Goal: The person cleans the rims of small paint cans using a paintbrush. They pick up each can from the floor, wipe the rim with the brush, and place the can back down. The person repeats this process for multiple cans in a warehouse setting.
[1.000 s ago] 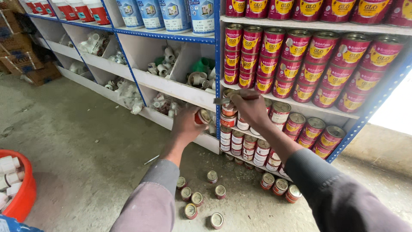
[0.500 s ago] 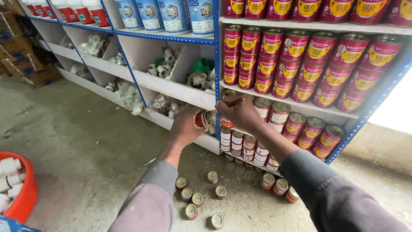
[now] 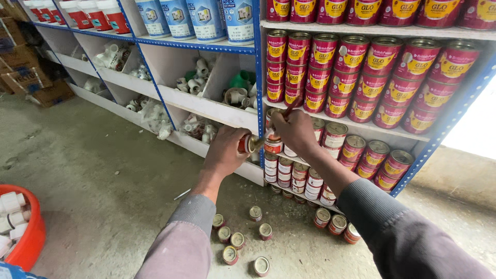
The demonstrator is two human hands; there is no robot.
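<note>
Red tub (image 3: pixel 23 243): at the far left edge on the concrete floor (image 3: pixel 103 170), with white pipe fittings (image 3: pixel 10 206) lying in it.

Cardboard boxes (image 3: pixel 31 82): stacked at the upper left against the end of the shelving.

Left shelving bay (image 3: pixel 206 106): white boards on blue uprights; red-and-white buckets and blue-and-white pails along the top, loose white pipe fittings with one green piece in the compartments below.

Left hand (image 3: pixel 227 150): reaches in from the grey sleeve toward the blue upright between the two bays; the fingers are clamped around a small red tin.

Small red tin (image 3: pixel 247 143): held on its side in the left hand, its metal end facing right, just beside the low shelf of small tins.

Loose tins on the floor (image 3: pixel 240 240): a scatter of small tins lying below the left forearm, lids up, some touching, one well forward near the bottom edge.

Right hand (image 3: pixel 294 129): at the middle shelf of the right bay, knuckles up, fingers curled together over the tins at the shelf's left end; whether they grip one, I cannot tell.

Small stacked tins (image 3: pixel 294 173): red-and-white, piled in short columns on the bottom shelf under the right hand.

Large red cans (image 3: pixel 372 77): rows filling the upper shelves of the right bay, with more lying tilted on the middle shelf to the right of the hand.

Floor tins at right (image 3: pixel 336 223): three standing near the foot of the blue upright.
</note>
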